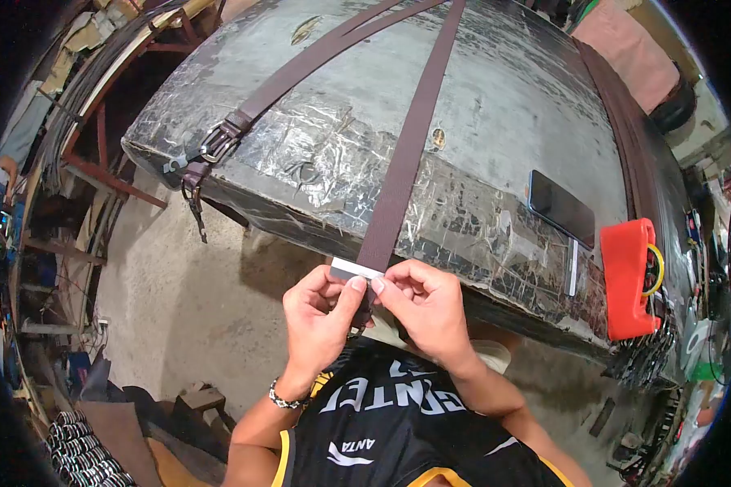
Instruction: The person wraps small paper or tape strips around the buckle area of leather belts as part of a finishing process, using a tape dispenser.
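The table (503, 97) lay before me, worn and patched with tape. A brown strap (406, 154) ran down across it and over the near edge, its end at my hands. Other straps with a buckle (218, 144) lay at the left corner. A red box (629, 276) and a phone (560, 209) sat right. My left hand (321, 312) and right hand (422, 304) were closed, pinching a pale strip (355, 269) across the strap end.

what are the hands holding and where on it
Both hands grip the near end of the brown strap, where it hangs off the table edge. Left hand and right hand pinch a pale strip across that end.
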A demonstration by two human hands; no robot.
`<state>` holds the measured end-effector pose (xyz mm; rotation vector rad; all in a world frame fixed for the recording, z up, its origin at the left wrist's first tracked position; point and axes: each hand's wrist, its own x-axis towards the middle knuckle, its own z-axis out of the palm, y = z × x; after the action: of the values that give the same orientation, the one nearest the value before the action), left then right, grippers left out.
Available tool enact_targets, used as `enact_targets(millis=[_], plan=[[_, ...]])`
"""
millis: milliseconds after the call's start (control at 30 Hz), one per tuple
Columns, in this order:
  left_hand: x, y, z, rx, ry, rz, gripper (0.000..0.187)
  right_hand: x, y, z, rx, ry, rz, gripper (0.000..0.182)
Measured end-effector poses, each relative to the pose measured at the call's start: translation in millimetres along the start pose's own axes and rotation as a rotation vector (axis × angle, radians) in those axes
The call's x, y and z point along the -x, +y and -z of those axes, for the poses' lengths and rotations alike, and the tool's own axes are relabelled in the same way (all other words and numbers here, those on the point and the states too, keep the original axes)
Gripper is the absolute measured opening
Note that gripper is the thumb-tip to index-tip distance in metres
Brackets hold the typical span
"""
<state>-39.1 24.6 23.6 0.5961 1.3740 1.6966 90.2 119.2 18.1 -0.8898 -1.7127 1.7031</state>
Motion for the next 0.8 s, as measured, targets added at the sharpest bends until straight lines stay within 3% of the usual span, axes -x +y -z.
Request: enact_targets(millis=[267, 367, 400, 500, 633, 800], plan=[[-2, -2, 11, 0.029, -0.021, 0.050, 0.013, -5, 2, -4, -0.398, -0.080, -0.141, 0.011], [1, -17, 5, -0.051, 0.219, -0.197, 0.013, -5, 10, 0, -0.352, -0.120, -0.180, 0.011], [2, -19, 3, -0.080, 0.273, -0.242, 0.026, -5, 9, -3, -0.352, -0.091, -0.153, 0.010], [2, -18, -3, -0.333, 0.400, -0.484, 0.035, -6, 4, -12, -0.336, -0.023, -0.073, 0.008], [1, -17, 4, -0.611, 0.341, -0.557, 0.013, -5, 5, -14, -0.319, -0.007, -0.015, 0.008], [0, -10, 3, -0.506, 0.270, -0.490, 0.006, -6, 8, -14, -0.306, -0.005, 0.027, 0.009]])
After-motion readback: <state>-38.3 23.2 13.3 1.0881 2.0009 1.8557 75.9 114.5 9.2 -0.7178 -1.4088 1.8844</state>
